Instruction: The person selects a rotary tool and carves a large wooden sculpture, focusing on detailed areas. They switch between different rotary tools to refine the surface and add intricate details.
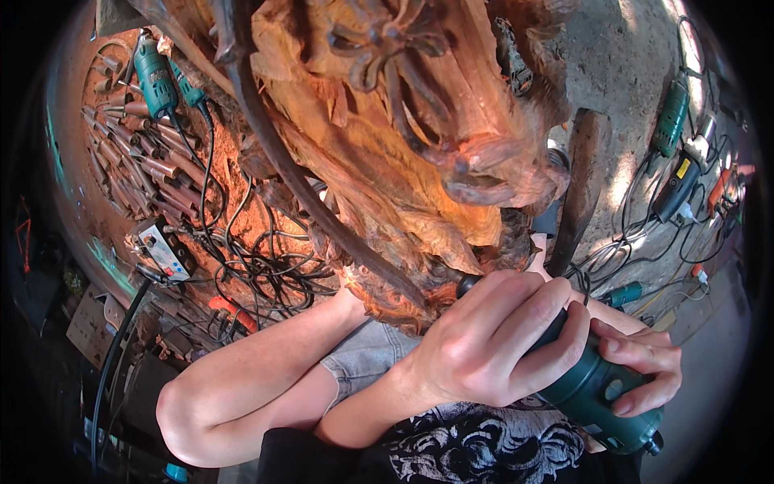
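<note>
A green die grinder [598,395] lies slantwise across the lower right, held in both hands. My left hand [504,335] is closed round its front end, fingers wrapped over the dark neck. Farther back, my right hand [645,367] grips the green body, its fingers curled over the side. The black nose [468,284] points up and left at the lower edge of a large orange-brown wood carving [379,169]. Whether a bit touches the wood is hidden. The carving has a raised flower [389,34] and a long dark curved stem [294,181].
Many chisels [149,157] lie in a pile at left, below two green power tools [157,77]. A control box [164,252] sits beside tangled black cables [270,258]. More tools [671,117] and cords lie at right. My bent leg [242,387] is under the carving.
</note>
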Available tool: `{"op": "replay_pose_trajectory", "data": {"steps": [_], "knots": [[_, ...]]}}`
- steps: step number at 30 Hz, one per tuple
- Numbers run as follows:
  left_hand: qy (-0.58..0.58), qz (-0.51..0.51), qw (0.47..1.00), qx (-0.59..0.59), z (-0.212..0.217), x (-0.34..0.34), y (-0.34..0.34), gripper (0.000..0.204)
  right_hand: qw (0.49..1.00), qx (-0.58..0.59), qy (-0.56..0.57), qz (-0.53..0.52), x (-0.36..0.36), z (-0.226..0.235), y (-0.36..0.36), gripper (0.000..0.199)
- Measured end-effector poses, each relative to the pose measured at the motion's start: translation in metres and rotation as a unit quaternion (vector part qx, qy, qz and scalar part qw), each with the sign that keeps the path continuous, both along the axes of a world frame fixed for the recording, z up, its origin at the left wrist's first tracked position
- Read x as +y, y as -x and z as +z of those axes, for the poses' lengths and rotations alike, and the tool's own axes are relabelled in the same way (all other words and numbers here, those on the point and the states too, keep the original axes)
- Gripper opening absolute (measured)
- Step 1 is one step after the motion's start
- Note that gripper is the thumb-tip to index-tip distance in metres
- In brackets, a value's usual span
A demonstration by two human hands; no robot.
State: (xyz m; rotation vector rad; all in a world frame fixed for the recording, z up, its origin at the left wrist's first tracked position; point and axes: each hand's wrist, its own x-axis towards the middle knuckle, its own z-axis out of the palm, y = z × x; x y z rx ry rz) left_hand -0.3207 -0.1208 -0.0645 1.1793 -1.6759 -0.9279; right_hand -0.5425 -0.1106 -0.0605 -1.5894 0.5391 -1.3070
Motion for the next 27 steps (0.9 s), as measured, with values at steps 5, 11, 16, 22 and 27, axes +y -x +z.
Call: {"op": "replay_pose_trajectory", "data": {"steps": [5, 11, 16, 22, 27], "knots": [[-0.010, 0.000, 1.000, 0.003, 0.003, -0.003, -0.001, 0.024, 0.999, 0.009, -0.031, -0.008, 0.000, 0.007, 0.002, 0.040], [0.008, 0.003, 1.000, -0.014, 0.008, 0.009, 0.003, 0.018, 1.000, 0.017, 0.008, 0.000, 0.007, 0.000, 0.000, 0.038], [0.056, -0.014, 0.998, 0.011, 0.004, 0.007, 0.004, 0.025, 0.999, 0.027, 0.038, -0.029, 0.015, 0.003, -0.002, 0.041], [0.090, 0.008, 0.996, 0.026, -0.012, 0.011, 0.002, 0.029, 0.997, 0.070, 0.033, -0.028, 0.030, 0.001, -0.001, 0.046], [0.111, 0.027, 0.993, 0.027, -0.015, 0.011, 0.006, 0.030, 0.997, 0.070, 0.002, 0.013, 0.033, 0.007, 0.008, 0.052]]}}
